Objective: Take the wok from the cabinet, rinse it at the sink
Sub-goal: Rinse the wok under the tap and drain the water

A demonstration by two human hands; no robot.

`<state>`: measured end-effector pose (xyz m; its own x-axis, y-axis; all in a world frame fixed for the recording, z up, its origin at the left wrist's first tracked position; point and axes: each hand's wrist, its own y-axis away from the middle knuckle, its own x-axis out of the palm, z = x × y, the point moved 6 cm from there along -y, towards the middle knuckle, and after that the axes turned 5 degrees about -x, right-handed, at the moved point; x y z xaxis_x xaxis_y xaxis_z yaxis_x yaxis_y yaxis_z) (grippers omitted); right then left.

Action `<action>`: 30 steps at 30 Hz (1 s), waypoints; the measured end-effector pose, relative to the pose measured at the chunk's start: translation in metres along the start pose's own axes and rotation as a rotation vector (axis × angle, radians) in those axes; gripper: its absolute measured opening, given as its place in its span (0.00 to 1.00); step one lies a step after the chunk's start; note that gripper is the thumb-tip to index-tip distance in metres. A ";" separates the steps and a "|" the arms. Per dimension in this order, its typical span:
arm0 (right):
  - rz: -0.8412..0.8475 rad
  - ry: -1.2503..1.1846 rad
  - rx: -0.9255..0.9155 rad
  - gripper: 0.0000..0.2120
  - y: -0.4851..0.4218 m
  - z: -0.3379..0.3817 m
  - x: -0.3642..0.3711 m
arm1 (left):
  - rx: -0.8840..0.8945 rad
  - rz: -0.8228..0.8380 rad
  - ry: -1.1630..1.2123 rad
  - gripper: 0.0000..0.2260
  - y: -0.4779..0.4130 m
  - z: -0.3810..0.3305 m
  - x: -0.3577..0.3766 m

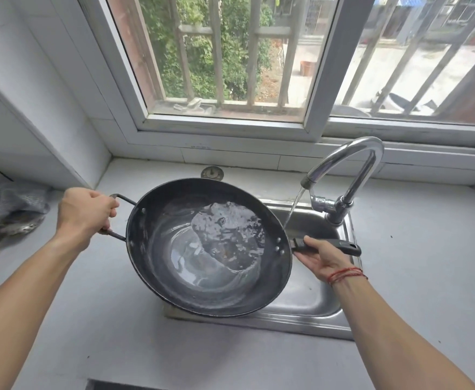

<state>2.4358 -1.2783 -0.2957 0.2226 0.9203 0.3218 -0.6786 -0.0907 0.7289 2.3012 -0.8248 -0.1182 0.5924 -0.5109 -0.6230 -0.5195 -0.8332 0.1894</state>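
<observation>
Head view: a dark round wok (208,249) is held over the left part of a steel sink (315,302), which is set into a pale grey counter (118,333). The wok tilts so that its near rim sits lower and overlaps the sink's left and near edges. The left hand (85,213) is closed in a fist round the wire loop handle (123,199) on the wok's left side, knuckles up. The right hand (319,258) grips the long black handle (343,246) on the wok's right side, thumb on top and fingers curled beneath. A red string bracelet (346,274) circles the right wrist. A curved chrome faucet (351,170) stands at the far right corner of the sink, and a thin stream of water (294,206) falls from its spout to the wok's right rim, just beside the rivets of the long handle. A shallow pool of water (230,235) lies in the right half of the wok, its surface rippled. Far behind the wok, a small round metal cap (212,173) sits on the counter. At the far left a mesh skimmer (14,212) lies on the counter, well apart from the wok. A barred window (230,66) fills the wall behind the sink.
</observation>
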 end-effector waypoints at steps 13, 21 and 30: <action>-0.023 0.044 -0.022 0.03 0.027 -0.005 -0.016 | -0.028 0.051 0.052 0.07 0.016 0.016 -0.006; -0.058 0.053 -0.073 0.03 0.056 0.011 -0.042 | -0.005 0.114 0.039 0.08 0.033 0.007 0.011; -0.090 0.017 -0.091 0.03 0.076 0.014 -0.062 | 0.000 0.142 0.046 0.06 0.042 0.006 0.022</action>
<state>2.3798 -1.3477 -0.2521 0.2743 0.9294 0.2470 -0.7172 0.0266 0.6964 2.2887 -0.8699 -0.1280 0.5404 -0.6325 -0.5548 -0.6002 -0.7519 0.2726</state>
